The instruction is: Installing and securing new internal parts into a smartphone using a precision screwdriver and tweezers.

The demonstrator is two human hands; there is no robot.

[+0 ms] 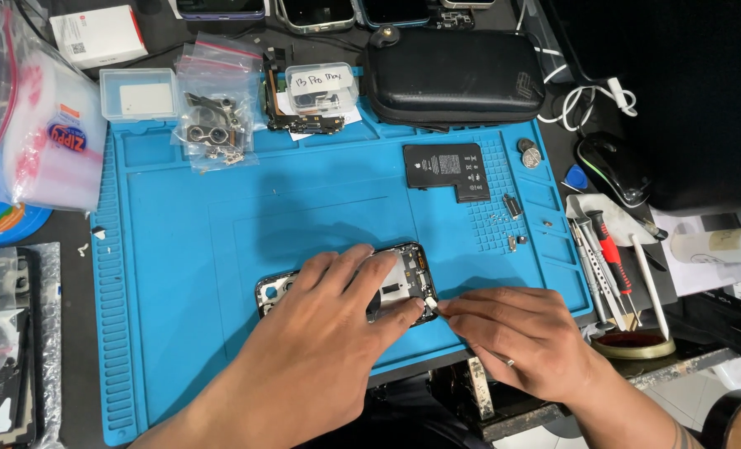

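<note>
Your desk [703, 366] carries a blue work mat [187, 249] that fills most of the view. On the far edge of the mat lies a black zip case [454, 76]. A large clear bag [34, 133] stands at the far left, off the mat.

Your left hand [321, 333] lies flat over the opened phone body [404, 270], which sits on the near middle part of the mat with its inner parts facing up. The fingers are spread across the frame, and the thumb reaches to the phone's right near corner. Your right hand [528, 333] rests just right of the phone, on the near edge of the mat; its thumb and forefinger are pressed together on a tiny pale part [430, 304] at that same corner. The tips of both hands meet there. A ring shows on one right finger.

A black L-shaped battery [449, 170] lies far right on the mat, well apart from the phone. A small clear bag of camera parts [217, 125] lies far left on the mat, with a lidded clear box [321, 87] just right of it. Screwdrivers and tweezers [607, 258] lie off the right edge of the mat. Loose screws [512, 218] sit in the gridded area near the battery.
</note>
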